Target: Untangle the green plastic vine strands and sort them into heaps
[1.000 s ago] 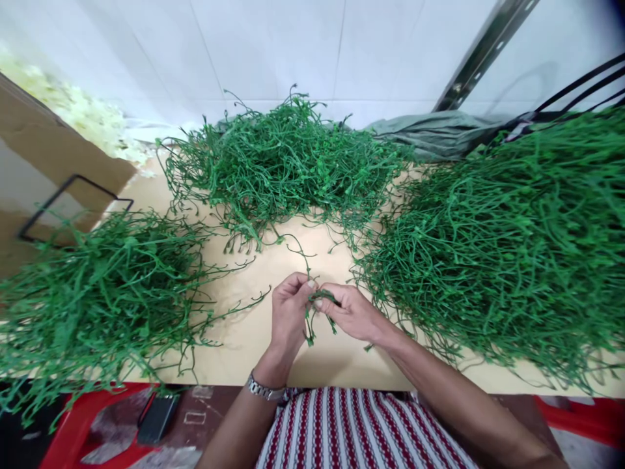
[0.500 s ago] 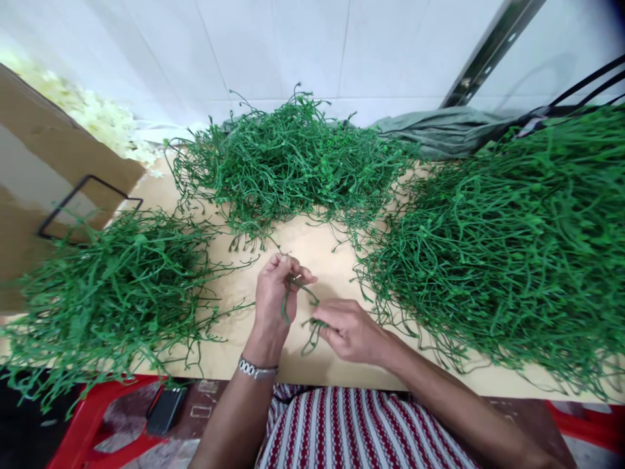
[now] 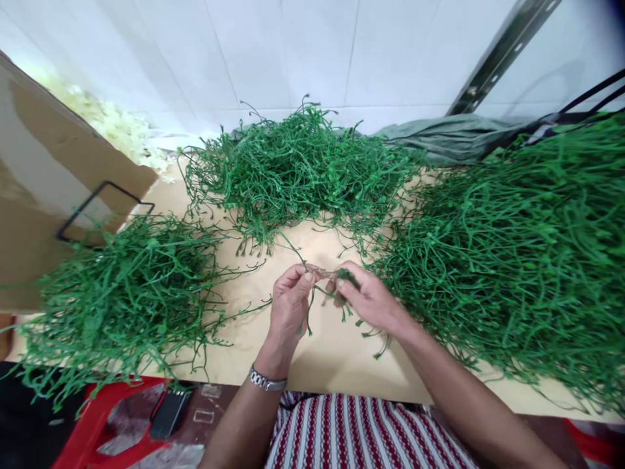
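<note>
Pinching stems (image 3: 311,306), left hand (image 3: 291,298) angled inward

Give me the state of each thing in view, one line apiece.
Left hand: fingers closed on green stems
Right hand: fingers closed on green stems
Green stems: held between both hands, loose ends hanging
Left pile: tangled, partly overhanging the table edge
Middle pile: heaped, tangled
Right pile: heaped, loose
Watch: worn on left wrist
Cloth: crumpled
</note>
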The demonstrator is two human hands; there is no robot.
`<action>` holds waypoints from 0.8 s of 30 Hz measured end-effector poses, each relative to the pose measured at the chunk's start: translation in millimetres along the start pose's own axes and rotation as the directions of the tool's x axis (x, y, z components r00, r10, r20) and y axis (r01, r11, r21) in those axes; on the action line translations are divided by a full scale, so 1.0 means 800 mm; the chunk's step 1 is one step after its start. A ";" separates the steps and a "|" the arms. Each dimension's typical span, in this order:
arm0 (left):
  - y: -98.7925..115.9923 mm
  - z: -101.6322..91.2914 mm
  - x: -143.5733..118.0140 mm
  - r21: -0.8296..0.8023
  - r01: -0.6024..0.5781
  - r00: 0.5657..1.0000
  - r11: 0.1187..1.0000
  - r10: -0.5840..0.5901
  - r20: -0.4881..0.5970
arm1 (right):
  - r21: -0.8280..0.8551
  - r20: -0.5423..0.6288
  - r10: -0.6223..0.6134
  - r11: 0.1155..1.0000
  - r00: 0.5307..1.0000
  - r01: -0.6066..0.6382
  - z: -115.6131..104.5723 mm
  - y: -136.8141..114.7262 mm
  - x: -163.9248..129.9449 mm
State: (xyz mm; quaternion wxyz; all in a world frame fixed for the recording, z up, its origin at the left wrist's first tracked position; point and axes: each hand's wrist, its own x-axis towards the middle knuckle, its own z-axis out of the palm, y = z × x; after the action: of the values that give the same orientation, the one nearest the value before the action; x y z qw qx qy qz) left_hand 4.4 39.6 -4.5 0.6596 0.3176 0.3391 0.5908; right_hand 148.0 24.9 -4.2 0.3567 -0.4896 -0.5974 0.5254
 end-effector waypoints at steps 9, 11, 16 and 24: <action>-0.014 0.006 -0.009 0.159 0.014 0.998 0.987 -0.004 -0.066 | 0.574 0.142 0.149 0.793 0.979 -0.204 0.046 0.001 0.002; -0.016 0.008 -0.010 0.187 -0.005 0.998 0.982 0.017 -0.060 | 0.629 0.137 0.221 0.734 0.966 -0.257 0.046 0.000 0.002; -0.020 0.007 -0.006 0.173 -0.116 0.991 0.978 0.125 -0.045 | 0.729 0.224 0.316 0.573 0.922 -0.374 0.045 -0.002 0.001; -0.015 0.008 -0.001 -0.044 0.038 0.997 0.998 -0.041 -0.069 | 0.644 0.104 0.259 0.718 0.960 -0.263 0.045 -0.002 -0.001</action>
State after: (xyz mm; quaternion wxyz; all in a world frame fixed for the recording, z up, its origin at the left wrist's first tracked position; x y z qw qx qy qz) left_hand 16.2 37.1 -10.3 0.6656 0.2758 0.3554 0.5956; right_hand 114.0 14.6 -9.5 0.4251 -0.4121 -0.3030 0.7468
